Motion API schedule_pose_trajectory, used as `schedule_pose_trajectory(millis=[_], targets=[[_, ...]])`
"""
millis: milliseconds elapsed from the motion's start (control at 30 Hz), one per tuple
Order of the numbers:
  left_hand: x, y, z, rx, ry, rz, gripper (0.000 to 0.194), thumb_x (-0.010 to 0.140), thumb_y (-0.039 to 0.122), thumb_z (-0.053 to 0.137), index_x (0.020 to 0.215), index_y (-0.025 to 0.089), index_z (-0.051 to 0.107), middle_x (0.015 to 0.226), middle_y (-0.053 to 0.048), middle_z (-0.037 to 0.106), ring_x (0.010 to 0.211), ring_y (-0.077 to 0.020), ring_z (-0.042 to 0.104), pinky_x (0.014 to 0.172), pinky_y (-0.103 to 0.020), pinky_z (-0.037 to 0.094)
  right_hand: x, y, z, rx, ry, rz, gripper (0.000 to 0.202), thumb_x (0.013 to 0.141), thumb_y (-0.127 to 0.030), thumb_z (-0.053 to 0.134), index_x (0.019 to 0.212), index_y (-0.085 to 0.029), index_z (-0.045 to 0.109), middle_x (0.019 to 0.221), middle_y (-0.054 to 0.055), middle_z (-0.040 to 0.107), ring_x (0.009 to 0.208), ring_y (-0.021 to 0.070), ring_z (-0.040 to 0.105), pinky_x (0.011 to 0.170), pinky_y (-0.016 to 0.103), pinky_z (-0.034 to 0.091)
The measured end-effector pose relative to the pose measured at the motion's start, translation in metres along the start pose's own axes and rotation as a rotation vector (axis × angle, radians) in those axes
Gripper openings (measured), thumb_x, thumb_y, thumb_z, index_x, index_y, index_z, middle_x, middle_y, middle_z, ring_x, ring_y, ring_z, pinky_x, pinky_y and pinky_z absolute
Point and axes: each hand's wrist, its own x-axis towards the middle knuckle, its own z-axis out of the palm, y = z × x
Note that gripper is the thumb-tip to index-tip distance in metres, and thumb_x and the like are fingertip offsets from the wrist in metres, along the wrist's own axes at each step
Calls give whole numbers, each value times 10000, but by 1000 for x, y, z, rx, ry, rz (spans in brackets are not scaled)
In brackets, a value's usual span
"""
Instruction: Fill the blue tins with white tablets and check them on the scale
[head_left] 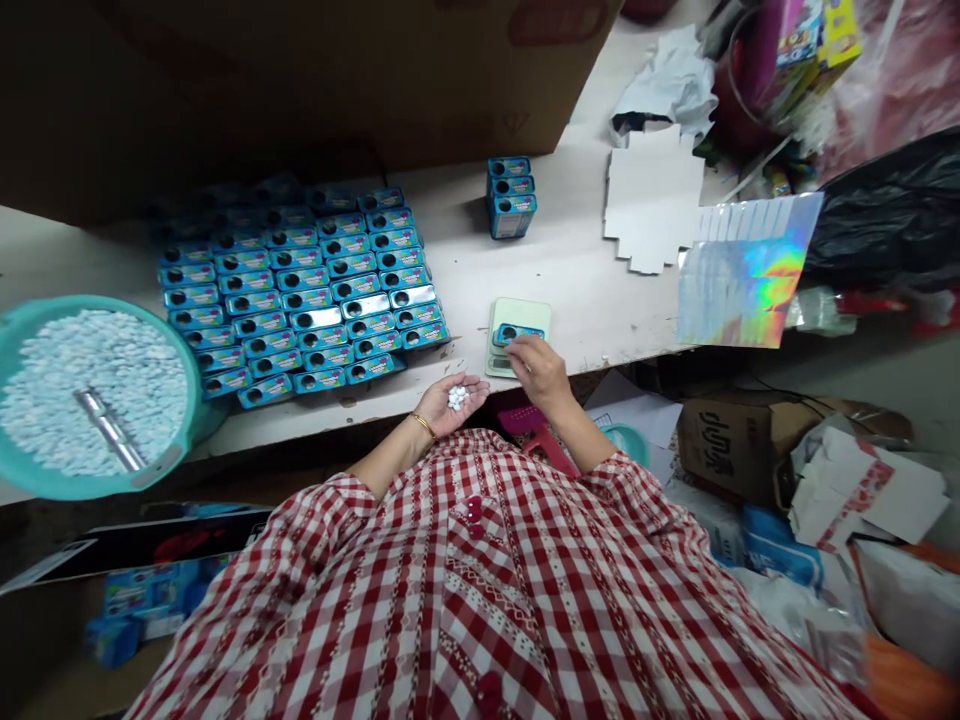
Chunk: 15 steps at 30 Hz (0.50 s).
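Observation:
My left hand (pixel 448 403) is palm up at the table's front edge, cupping a small heap of white candies (pixel 457 398). To its right stands a pale green kitchen scale (pixel 538 311), with one blue tin (pixel 513 331) lying on its pan. Over that tin hovers my right hand (pixel 541 371), its thumb and fingertips pinched together. Whatever sits between those fingertips is too small to make out. The hand covers part of the scale's front and the tin's right end.
Rows of blue tins (pixel 300 300) stand left, beside a turquoise basin (pixel 191 385) of white candies with a metal scoop (pixel 111 430). Three stacked tins (pixel 512 198) stand behind the scale. A large cardboard box (pixel 300 90) blocks the back. Flat white card (pixel 651 200) and shiny sheet (pixel 746 275) lie right.

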Motion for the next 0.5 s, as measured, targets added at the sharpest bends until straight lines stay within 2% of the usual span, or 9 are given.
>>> schedule_pose_trajectory(millis=[100,233,367,500], targets=[[0,2,3,-10,2,4,259,877,168,419,846,44,644,694,-149,682,650,-179,673,593,-255,563,17,12,-3,-116,-56,24,266,925,-199,388,970,-173,649,1017,105,628,961,184,559,866,320,466],[-2,3,3,-5,18,9,280,886,168,406,778,50,636,685,-146,680,639,-172,670,594,-245,563,25,15,4,-210,-116,42,276,925,-189,386,1004,-168,649,1084,117,628,980,197,556,865,323,462],[-2,5,2,-10,14,17,291,893,170,397,758,60,630,685,-137,683,632,-166,671,585,-239,563,22,19,4,-97,-49,27,263,927,-219,400,1023,-169,640,1099,104,632,1024,177,570,894,311,466],[-1,7,2,-28,4,21,266,883,164,412,845,45,646,691,-142,682,638,-173,671,580,-248,564,14,28,-8,-88,53,86,293,939,-222,360,1033,-182,634,1058,88,636,1004,172,568,884,313,457]])
